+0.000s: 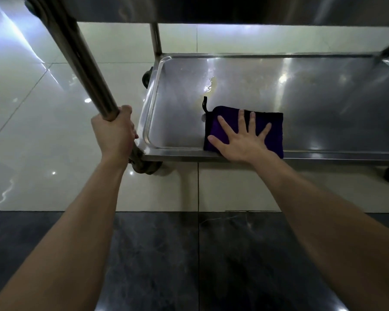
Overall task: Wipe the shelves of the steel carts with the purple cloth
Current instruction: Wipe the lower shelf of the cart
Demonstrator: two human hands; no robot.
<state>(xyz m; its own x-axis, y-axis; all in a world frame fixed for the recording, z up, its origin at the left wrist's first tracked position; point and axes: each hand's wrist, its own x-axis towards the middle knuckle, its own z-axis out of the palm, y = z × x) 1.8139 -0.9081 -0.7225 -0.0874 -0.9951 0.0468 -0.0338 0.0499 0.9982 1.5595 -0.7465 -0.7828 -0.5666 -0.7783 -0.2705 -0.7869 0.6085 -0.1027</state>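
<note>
Right grip [243,140]: released; the fingers are straight and spread, and the palm lies flat on the purple cloth [275,129] and presses it down.
Left grip [115,133]: clenched around the near-left post [85,63] of the cart, low on the post, just above the corner of the lower shelf [234,86].
Purple cloth: folded to a rectangle, it lies on the lower shelf, touching the near rim, a little left of the middle. It has a black edge, and a black loop [204,104] stands out from its far-left corner.
Lower shelf: a shiny steel tray with a low raised rim. A small yellowish mark [211,83] that looks wet is on it, beyond the cloth and apart from it.
Upper shelf [211,7]: seen from below, across the top of the view.
Wheels: one dark wheel [146,78] at the far-left corner, another wheel [147,168] under the near-left corner, just below the left grip.
Floor [43,131]: pale glossy tiles under the cart, dark marbled tiles [155,254] nearer to the person.
</note>
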